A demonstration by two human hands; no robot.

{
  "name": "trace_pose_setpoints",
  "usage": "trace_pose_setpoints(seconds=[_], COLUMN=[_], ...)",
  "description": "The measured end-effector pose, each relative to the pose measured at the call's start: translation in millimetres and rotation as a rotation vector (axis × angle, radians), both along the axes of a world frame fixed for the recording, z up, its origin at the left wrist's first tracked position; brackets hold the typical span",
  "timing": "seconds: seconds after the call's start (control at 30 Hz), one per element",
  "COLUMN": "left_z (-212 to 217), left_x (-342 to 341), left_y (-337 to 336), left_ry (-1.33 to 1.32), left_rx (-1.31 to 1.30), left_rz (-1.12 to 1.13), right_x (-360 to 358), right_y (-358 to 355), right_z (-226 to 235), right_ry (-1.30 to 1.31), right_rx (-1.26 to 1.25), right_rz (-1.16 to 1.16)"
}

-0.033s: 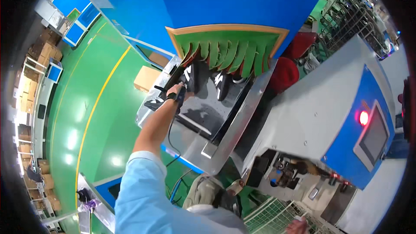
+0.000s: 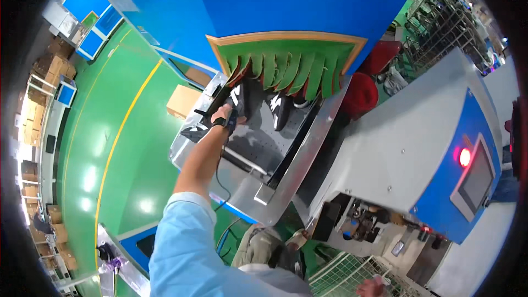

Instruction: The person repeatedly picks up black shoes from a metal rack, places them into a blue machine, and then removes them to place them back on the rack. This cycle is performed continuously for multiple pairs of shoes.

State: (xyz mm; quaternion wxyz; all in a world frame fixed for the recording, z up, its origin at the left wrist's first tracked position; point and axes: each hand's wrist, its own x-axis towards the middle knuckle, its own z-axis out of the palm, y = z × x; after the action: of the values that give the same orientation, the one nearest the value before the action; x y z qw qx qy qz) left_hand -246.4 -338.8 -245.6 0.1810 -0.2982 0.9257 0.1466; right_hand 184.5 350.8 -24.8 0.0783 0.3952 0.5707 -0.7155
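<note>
My left hand (image 2: 223, 113), in a light blue sleeve with a dark device strapped at the wrist, reaches over the left side of a conveyor bed. Its fingers look curled at a black shoe with white markings (image 2: 195, 132); the wrist hides part of the grip. Just beyond the fingers stands a second dark shoe (image 2: 238, 98). Farther right on the grey bed (image 2: 261, 140) lies another black and white shoe (image 2: 279, 111). At the lower right edge my right hand (image 2: 373, 286) shows only partly and blurred, over a wire rack.
Green curtain strips (image 2: 286, 69) hang in the opening of a big blue machine (image 2: 286, 0). A grey and blue machine (image 2: 385, 143) with a lit red lamp stands right. A red bin (image 2: 362, 94) is behind it. A cardboard box (image 2: 183, 101) sits on the floor left.
The view has shifted very slightly. My left hand keeps almost the same place beside the shoes.
</note>
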Motion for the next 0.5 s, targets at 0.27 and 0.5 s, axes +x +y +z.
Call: trace_pose_setpoints(seconds=[0.27,0.5], left_z=[-76.9,31.4], left_x=[-41.7,40.6], left_y=[7.4,-31.7], left_ry=[0.080,0.226], left_rx=[0.131,1.076], left_rz=[0.322,0.064], right_x=[-59.6,-147.4], right_y=[-138.4,-225.9], right_z=[9.7,6.2], right_ry=[-0.200,-0.038], right_rx=[0.801,0.642], right_rz=[0.993,0.884])
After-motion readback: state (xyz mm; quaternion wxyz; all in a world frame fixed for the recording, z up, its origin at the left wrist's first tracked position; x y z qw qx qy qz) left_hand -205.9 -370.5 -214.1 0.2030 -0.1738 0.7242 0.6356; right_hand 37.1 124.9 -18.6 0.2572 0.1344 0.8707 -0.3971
